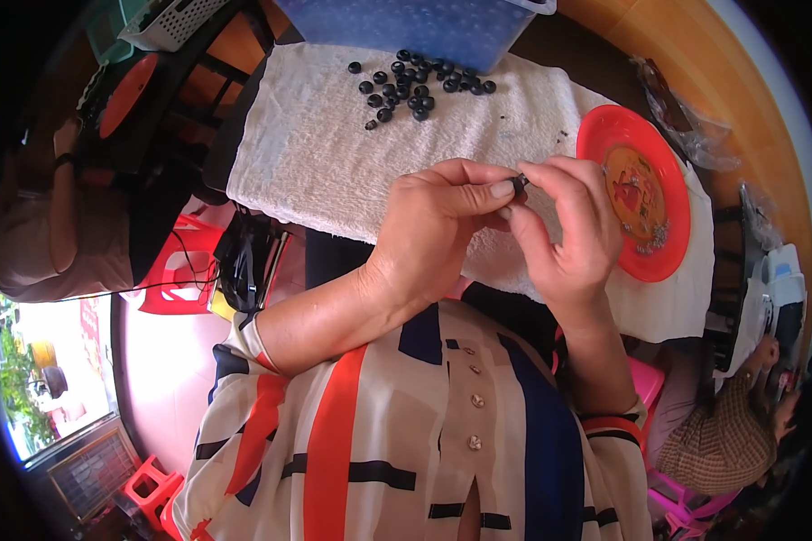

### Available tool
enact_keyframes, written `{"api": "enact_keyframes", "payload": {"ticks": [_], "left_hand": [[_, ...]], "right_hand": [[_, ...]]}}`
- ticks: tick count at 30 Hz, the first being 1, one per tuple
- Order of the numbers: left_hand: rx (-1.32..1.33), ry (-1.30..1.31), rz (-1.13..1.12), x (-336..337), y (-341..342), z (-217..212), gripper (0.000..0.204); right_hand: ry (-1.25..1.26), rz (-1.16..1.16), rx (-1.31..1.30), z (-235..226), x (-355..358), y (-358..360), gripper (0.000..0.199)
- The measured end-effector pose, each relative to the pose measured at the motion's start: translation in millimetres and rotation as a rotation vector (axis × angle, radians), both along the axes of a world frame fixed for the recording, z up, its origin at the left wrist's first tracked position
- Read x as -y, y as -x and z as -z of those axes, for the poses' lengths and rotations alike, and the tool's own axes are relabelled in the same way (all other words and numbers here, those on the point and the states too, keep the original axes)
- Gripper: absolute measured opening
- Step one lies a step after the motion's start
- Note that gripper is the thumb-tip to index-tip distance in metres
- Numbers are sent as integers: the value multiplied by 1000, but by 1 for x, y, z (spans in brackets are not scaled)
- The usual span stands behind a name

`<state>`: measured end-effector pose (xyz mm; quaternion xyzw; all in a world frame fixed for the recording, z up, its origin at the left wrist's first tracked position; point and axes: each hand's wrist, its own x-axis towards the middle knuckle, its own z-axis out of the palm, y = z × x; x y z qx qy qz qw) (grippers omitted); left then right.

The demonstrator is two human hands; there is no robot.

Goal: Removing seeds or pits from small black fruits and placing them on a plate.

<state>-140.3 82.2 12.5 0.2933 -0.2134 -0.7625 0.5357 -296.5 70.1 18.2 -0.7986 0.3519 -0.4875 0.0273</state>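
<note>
white towel lies open beyond both hands pinching a black ring.

Cream blouse, orange and navy stripes, small buttons

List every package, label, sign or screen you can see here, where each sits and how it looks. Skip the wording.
Clear plastic bag: crumpled, on the wooden table beyond the red plate, dark contents.
Round printed design: centre of the red plate, orange-yellow with small figures.
Blue translucent plastic bin: top edge, behind the black beads.
Red sign: far left, outdoors, blurred.
No screens.
</note>
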Motion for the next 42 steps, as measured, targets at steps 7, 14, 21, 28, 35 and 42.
{"api": "enact_keyframes", "payload": {"ticks": [7,14,21,28,35,42], "left_hand": [[-39,13,2,-2,2,0,11],[5,55,94,-1,0,7,14],[50,33,113,-1,-6,8,16],[69,26,123,-3,-3,3,17],[61,33,126,-4,-3,2,16],[55,15,103,-3,-2,4,16]], "right_hand": [[112,21,-39,4,1,1,32],[-82,-40,53,-1,-9,3,32],[-250,-127,152,-3,-7,14,12],[-504,-192,384,-2,-10,11,8],[-501,-159,479,3,-12,7,7],[-322,-89,337,7,-12,4,10]]}}
